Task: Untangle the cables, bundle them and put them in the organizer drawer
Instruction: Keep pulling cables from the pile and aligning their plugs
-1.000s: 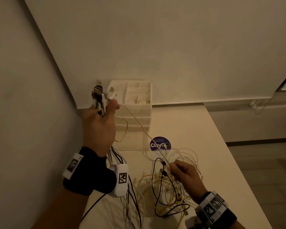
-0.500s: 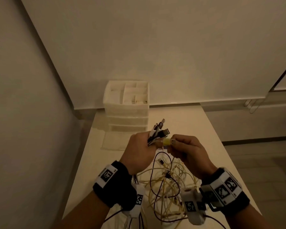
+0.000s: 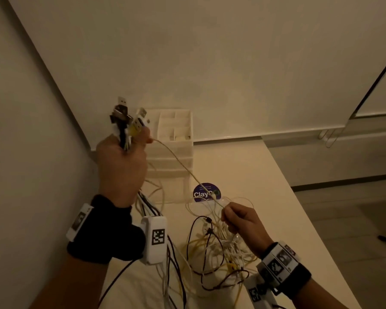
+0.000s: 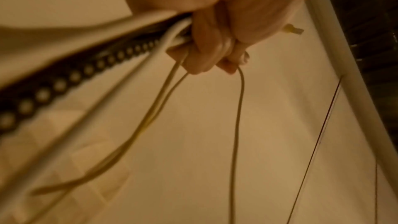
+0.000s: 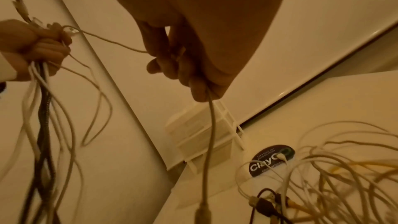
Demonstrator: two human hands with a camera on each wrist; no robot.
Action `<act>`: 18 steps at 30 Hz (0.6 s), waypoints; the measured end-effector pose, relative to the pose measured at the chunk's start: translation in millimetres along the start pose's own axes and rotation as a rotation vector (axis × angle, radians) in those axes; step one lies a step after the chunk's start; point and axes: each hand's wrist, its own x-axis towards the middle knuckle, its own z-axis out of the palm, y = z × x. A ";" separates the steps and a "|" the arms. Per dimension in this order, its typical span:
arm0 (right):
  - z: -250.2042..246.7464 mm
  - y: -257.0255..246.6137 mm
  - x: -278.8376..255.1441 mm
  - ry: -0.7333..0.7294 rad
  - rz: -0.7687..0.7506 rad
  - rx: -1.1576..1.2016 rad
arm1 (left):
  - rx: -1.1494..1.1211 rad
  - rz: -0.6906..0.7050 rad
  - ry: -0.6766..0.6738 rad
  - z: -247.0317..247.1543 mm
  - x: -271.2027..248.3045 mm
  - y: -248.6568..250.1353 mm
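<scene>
Hands now parted, left hand (image 3: 120, 161) fisted round cable plugs (image 3: 129, 123), right hand (image 3: 243, 221) pinching pale cable (image 3: 183, 168)

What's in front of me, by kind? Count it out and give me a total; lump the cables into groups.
Hands: 2, left hand gripping the held bunch, right hand pinching the stretched cable
Cable groups: 2, held bunch and loose tangle
Organizer: 1
Round sticker: 1
Total: 6
</scene>
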 end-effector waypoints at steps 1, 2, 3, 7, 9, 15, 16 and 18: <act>-0.7 2.4 -1.0 0.014 0.019 0.005 | 0.003 0.020 0.005 -1.5 -0.6 1.4; -0.6 2.9 -2.1 0.020 0.031 0.020 | 0.038 0.040 -0.004 -3.1 -2.8 0.5; -0.4 1.5 -3.0 0.023 0.035 0.032 | 0.092 0.058 -0.021 -3.7 -6.8 -1.0; 4.8 -20.9 -5.0 -0.019 -0.026 -0.038 | 0.170 0.048 -0.171 -1.6 -31.5 -0.9; 8.4 -39.4 -6.6 -0.070 -0.062 -0.037 | 0.202 0.034 -0.413 8.0 -45.4 -3.5; 17.4 -81.3 -10.3 -0.216 -0.092 0.202 | 0.368 0.153 -0.647 24.9 -65.5 -18.0; 17.8 -82.6 -11.4 -0.222 -0.095 0.217 | 0.367 0.169 -0.619 24.7 -63.8 -17.5; 17.2 -80.7 -17.3 -0.213 -0.075 0.234 | 0.371 0.200 -0.568 22.5 -60.6 -16.5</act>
